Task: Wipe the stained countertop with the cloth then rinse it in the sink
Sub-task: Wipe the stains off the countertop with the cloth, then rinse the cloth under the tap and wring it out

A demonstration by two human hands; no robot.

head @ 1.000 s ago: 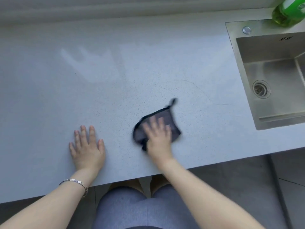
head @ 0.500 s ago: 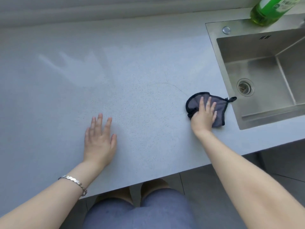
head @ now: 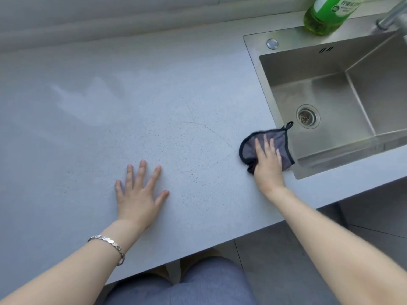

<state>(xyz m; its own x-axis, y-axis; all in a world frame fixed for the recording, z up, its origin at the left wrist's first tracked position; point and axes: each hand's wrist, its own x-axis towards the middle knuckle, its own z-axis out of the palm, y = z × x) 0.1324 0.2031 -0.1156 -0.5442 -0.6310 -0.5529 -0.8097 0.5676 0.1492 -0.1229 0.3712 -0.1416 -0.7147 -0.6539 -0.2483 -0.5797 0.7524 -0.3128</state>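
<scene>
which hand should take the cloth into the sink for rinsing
Right. The right hand already presses the cloth at the sink edge; the left hand lies flat and empty on the countertop, farther away.

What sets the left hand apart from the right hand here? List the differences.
The left hand lies bare on the countertop with fingers spread; the right hand presses on the cloth with fingers closer together. The left hand sits well away from the sink; the right hand is right beside its near corner. A bracelet shows on the left wrist, none on the right. Both hands are palm down and flat.
</scene>
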